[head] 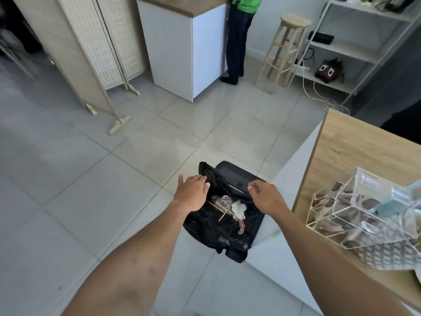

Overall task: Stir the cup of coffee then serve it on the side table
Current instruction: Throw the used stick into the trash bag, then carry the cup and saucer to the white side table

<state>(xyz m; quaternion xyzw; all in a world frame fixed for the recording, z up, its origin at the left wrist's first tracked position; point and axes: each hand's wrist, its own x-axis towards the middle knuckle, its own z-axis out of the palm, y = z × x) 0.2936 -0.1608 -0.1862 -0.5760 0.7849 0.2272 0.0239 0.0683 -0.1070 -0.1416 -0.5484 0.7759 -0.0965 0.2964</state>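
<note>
Both my arms reach out over a black-lined trash bin [227, 233] on the floor beside the counter. My left hand [192, 193] hovers above the bin's left rim, palm down, fingers loosely spread and holding nothing. Over the bin's right rim, my right hand [265, 197] has its fingers curled loosely, with nothing visible in them. Inside the bin lie thin wooden stir sticks [222, 208] and crumpled white paper [238, 209]. No coffee cup or side table is in view.
A wooden counter [355, 151] at the right carries a clear acrylic organiser [364, 208] of packets. Farther off stand a white cabinet [182, 53], a person in a green top [239, 37], a wooden stool [287, 49], a folding screen [91, 49] and white shelves [355, 51].
</note>
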